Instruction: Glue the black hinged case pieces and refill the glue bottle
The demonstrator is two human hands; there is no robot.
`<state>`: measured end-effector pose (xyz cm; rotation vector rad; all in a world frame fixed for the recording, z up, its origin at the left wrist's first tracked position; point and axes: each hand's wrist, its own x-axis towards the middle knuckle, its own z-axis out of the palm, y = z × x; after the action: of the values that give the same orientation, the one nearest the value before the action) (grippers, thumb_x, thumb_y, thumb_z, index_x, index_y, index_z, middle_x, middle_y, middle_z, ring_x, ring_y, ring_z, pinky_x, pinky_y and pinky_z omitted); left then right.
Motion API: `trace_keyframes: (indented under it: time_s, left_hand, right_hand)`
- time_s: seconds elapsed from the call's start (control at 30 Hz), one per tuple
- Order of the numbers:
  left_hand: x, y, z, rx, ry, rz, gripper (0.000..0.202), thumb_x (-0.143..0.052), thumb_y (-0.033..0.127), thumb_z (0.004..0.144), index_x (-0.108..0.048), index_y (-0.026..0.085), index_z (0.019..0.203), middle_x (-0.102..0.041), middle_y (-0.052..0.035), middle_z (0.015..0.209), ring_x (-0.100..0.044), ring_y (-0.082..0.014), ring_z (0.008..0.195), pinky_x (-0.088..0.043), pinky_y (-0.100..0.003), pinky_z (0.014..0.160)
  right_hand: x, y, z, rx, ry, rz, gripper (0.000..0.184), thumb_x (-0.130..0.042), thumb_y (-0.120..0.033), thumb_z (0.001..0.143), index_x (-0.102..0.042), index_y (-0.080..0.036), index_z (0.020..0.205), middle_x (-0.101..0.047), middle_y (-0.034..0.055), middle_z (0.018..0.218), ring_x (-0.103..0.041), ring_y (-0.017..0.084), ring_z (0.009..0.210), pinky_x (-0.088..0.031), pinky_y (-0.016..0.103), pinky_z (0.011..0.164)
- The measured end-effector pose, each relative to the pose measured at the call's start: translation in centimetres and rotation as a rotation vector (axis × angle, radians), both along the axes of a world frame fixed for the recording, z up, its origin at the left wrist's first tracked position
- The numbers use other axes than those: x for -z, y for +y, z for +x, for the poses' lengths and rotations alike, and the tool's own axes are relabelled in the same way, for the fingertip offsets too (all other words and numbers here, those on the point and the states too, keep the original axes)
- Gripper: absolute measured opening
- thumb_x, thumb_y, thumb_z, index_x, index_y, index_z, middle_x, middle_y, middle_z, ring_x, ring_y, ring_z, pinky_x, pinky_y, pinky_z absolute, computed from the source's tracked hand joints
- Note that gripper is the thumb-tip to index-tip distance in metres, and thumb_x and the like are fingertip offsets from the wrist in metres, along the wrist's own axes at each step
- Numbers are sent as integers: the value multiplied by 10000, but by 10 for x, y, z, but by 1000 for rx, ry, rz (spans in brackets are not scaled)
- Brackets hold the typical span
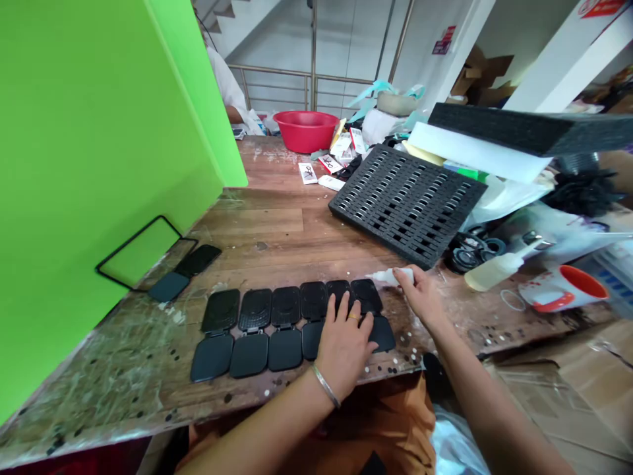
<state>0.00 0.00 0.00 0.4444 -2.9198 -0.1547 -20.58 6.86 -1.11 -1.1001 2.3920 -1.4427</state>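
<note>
A row of several open black hinged cases (pixel 257 326) lies along the near edge of the worn wooden table (pixel 277 227). My left hand (pixel 346 340) rests flat on the cases near the right end, fingers spread, a ring on one finger and a bangle at the wrist. My right hand (pixel 420 293) is closed around a small white glue bottle (pixel 390 277), whose nozzle points left just above the rightmost case (pixel 366 295).
A green panel (pixel 99 145) walls off the left side. A black slotted tray (pixel 408 201) leans at centre right. Around it are a squeeze bottle (pixel 494 269), an orange-rimmed cup (pixel 564 290), foam sheets (pixel 524 128) and a red basin (pixel 305 130). A person sits behind the panel.
</note>
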Motion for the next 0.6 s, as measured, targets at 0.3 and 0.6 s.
trace_keyframes:
  time_s: [0.3, 0.6]
  left_hand:
    - [3, 0, 0, 1, 17, -7, 487, -581, 468, 851, -549, 207, 1262, -543, -145, 1336, -346, -351, 1354, -207, -595, 1107]
    - [0, 1, 0, 1, -10, 3, 483, -573, 458, 860, -544, 200, 1267, -533, -149, 1347, -330, -344, 1364, -190, -591, 1117]
  right_hand:
    - [-1, -11, -7, -86, 121, 109, 383, -466, -518, 853, -564, -186, 690, -544, -5, 593, -484, 150, 567, -330, 263, 542]
    - [-5, -20, -14, -142, 155, 133, 374, -482, -510, 831, -517, -198, 629, -518, -6, 578, -464, 147, 569, -311, 269, 545]
